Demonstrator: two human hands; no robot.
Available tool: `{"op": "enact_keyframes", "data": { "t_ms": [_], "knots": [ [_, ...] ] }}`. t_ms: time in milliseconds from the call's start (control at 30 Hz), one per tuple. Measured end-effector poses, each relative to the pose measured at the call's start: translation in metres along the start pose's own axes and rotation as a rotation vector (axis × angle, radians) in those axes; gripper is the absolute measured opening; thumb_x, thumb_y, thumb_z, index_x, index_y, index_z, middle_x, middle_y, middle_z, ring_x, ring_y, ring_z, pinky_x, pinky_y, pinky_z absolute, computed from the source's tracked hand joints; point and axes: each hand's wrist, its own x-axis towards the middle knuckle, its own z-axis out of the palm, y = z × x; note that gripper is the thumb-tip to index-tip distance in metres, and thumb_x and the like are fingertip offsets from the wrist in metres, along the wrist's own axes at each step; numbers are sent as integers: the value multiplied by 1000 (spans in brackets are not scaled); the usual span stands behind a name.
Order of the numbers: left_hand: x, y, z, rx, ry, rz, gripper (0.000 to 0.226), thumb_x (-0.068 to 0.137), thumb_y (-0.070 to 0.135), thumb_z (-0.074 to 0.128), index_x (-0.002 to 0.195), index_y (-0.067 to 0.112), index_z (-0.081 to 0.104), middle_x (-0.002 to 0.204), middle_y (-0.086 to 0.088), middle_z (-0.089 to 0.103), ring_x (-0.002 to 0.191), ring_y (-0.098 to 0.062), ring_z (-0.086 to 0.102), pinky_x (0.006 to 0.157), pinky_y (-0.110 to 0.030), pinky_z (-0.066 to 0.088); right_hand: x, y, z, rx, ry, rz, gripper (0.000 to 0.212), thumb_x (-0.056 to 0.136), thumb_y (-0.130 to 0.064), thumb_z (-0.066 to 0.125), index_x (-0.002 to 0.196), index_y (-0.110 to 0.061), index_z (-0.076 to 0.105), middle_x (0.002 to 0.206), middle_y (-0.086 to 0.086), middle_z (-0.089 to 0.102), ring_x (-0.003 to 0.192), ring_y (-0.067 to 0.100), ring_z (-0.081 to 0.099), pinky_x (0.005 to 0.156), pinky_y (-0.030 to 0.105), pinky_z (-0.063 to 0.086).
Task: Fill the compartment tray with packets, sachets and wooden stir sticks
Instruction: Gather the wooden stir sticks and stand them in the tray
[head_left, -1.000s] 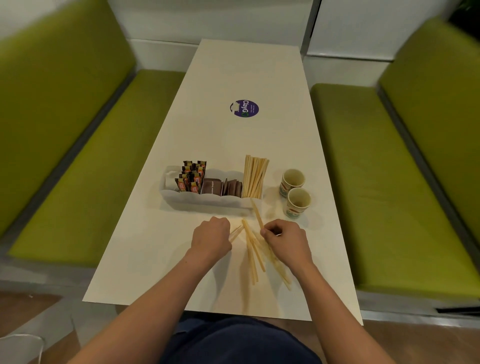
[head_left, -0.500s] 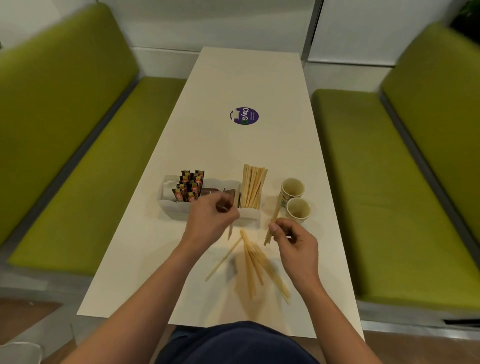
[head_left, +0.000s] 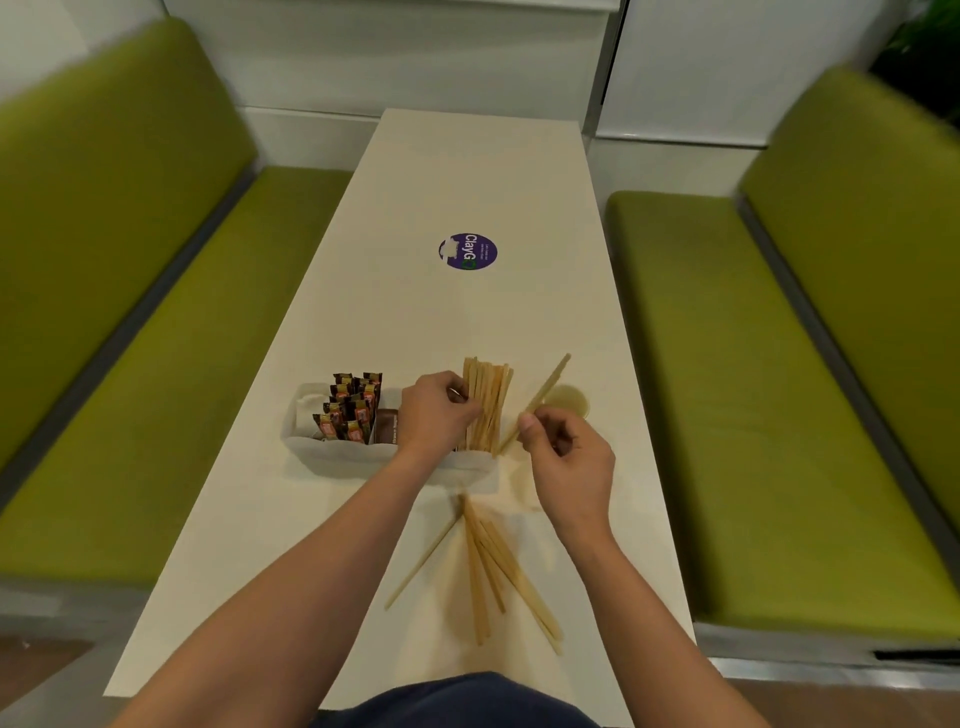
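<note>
White compartment tray (head_left: 332, 457) is set across the near half of the white worktop (head_left: 467, 171). Its left compartment is packed with dark and orange sachets (head_left: 350, 410) standing upright; brown packets (head_left: 387, 431) are stacked just right of them. The left hand (head_left: 436, 413) is placed over the middle of the tray, fingers curled against the left edge of the stir stick bundle (head_left: 488, 405), which stands in the right-hand compartment. Whether a stick is pinched there cannot be told. Loose sticks (head_left: 493, 566) are fanned on the worktop in front of the tray. A single stick (head_left: 543, 397) is pinched by the thumb and fingers of the right hand (head_left: 571, 462), tilted up to the right, just beside the tray's right end. A paper cup (head_left: 569, 400) is partly covered behind it.

Writing: "ClayG" is read on a purple round sticker (head_left: 467, 251) farther up the worktop; sachet print is too small.

Versus 0.5 s ago: the left hand is shifted right, onto the bundle. The single stick is raised higher. Only one cup is seen, against two before.
</note>
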Motion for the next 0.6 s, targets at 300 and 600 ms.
{"op": "enact_keyframes", "data": {
  "t_ms": [300,600],
  "knots": [
    [3,-4,6,72,-13,61,21,77,4,71,89,18,61,74,2,66,69,-13,64,63,-34,55,45,-4,37,-309,-82,56,14,94,-31,68,99,-20,75,84,-13,71,81,2,66,71,20,52],
    [1,-11,4,138,-2,159,23,84,9,66,107,11,68,87,2,64,83,-16,63,80,-35,56,37,-3,48,-580,-143,94,25,94,-29,60,82,-16,77,74,-2,72,72,20,67,66,38,58]
  ]
}}
